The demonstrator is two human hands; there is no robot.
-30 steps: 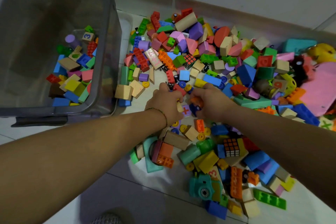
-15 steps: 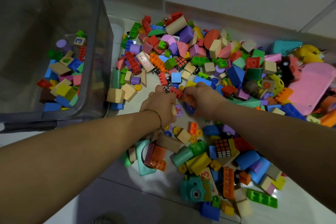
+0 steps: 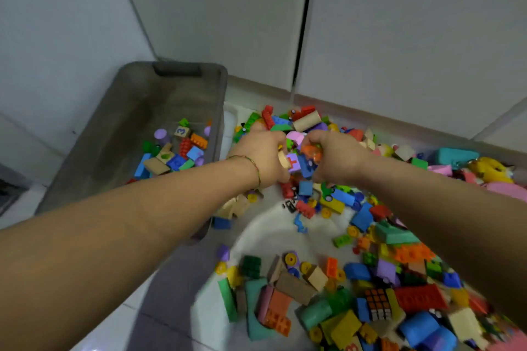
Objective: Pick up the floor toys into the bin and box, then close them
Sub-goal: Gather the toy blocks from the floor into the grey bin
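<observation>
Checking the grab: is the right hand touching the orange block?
Touching. The head view shows the right hand with fingers curled round the orange block.

Room notes. Ahead of me are two flat pale door panels, left panel [image 3: 222, 14] and right panel [image 3: 413, 31]. A thin dark gap [image 3: 304, 20] runs between them from top to bottom. A beige plinth [image 3: 385, 120] sits under both and meets the floor. The left wall [image 3: 57, 37] is plain, same pale tone, and joins the left panel at a slanted corner line [image 3: 135, 8]. Another seam [image 3: 499, 118] slants at far right. Floor [image 3: 125, 333] is glossy white tile with a thin grout line [image 3: 159, 322] low left. Soft grey shadow [image 3: 176, 279] lies across it. Dark grey shape [image 3: 10, 194] at left edge, can't tell what. Light is dim, flat, cool.
</observation>
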